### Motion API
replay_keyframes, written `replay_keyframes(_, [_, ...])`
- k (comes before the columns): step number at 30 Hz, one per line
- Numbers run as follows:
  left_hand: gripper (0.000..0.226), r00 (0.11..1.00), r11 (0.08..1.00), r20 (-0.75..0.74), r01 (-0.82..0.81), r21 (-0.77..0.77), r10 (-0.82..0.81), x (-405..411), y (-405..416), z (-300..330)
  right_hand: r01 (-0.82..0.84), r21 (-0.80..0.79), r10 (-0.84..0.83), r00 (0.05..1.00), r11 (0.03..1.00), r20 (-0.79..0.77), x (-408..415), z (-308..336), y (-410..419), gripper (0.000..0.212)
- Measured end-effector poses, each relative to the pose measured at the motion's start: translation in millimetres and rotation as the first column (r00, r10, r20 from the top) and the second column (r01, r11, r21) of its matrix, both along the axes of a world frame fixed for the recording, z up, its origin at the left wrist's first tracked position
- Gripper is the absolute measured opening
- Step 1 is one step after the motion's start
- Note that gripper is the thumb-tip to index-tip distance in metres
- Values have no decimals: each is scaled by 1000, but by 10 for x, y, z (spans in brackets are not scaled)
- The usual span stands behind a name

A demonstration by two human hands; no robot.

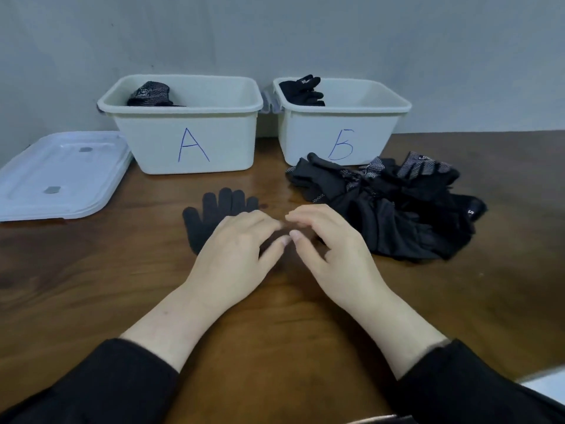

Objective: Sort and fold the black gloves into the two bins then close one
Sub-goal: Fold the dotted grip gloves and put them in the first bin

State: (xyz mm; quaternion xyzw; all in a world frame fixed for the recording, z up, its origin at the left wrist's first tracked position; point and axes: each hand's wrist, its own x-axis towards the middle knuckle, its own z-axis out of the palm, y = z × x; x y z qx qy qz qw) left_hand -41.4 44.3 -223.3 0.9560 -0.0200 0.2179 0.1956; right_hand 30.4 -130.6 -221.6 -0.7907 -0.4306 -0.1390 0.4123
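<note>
2 bins (195,148) – 1 glove each; 1 flat glove (208,215); left hand (235,252), right hand (333,243) curled, empty.

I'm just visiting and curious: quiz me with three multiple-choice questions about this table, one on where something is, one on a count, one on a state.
1. Where does the pile of unsorted gloves lie?
A. In front of the bin marked with the other letter
B. On the lids
C. Inside the bin marked A

2. How many white bins stand on the table?
A. One
B. Two
C. Three

3. What state is the bin marked A in?
A. Closed with a lid
B. Tipped on its side
C. Open, with a glove inside

Answers:
1 A: the heap sits on the wood just before that bin.
2 B: two bins stand side by side by the wall.
3 C: its top is uncovered, a patterned glove shows inside, and the lids lie to its left.
</note>
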Motion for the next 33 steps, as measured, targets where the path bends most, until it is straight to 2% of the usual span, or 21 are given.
replay_keyframes(4, [40, 999, 999, 1, 32, -35, -32, 209, -307, 1, 79, -30, -78, 996, 996, 50, 113, -31, -345, 27])
replay_keyframes(7, [35, 999, 996, 37, 37, -86, -34, 366, -510, -27, 295, 45, -298, 949, 954, 104, 295, -50, -700, 29])
replay_keyframes(9, [32, 997, 994, 61, 46, -102, -40, 435, -649, -51, 436, 40, -437, 896, 899, 72, 406, -79, -919, 27])
replay_keyframes(12, [36, 997, 991, 61, 49, -125, -42, 517, -797, -52, 529, -111, -533, 846, 841, 0, 487, -127, -1072, 36])
replay_keyframes(14, [47, 998, 995, -39, 54, -83, -57, 557, -829, -79, 538, -290, -567, 824, 792, -20, 507, -170, -1072, 49])
replay_keyframes(16, [55, 983, 996, -165, 84, 2, -83, 582, -828, -140, 535, -392, -583, 812, 748, -3, 530, -220, -1063, 50])
replay_keyframes(19, [57, 963, 992, -256, 104, 72, -82, 561, -806, -202, 550, -366, -575, 817, 751, 48, 542, -259, -1052, 29])
replay_keyframes(22, [55, 967, 995, -239, 94, 38, -82, 517, -802, -182, 553, -327, -569, 821, 766, 55, 536, -265, -1058, 16])
replay_keyframes(25, [55, 976, 997, -203, 75, -17, -77, 518, -806, -157, 548, -294, -562, 826, 783, 42, 550, -285, -1063, 18])
replay_keyframes(29, [59, 985, 998, -164, 54, -43, -61, 573, -842, -150, 586, -105, -578, 811, 804, 96, 685, -136, -1144, 18])
replay_keyframes(31, [61, 985, 998, -160, 56, -39, -62, 607, -873, -152, 618, -106, -607, 786, 779, 119, 853, 4, -1237, 24])
replay_keyframes(33, [62, 986, 998, -151, 61, -32, -65, 649, -904, -148, 660, -180, -656, 750, 730, 89, 1100, 163, -1333, 34])
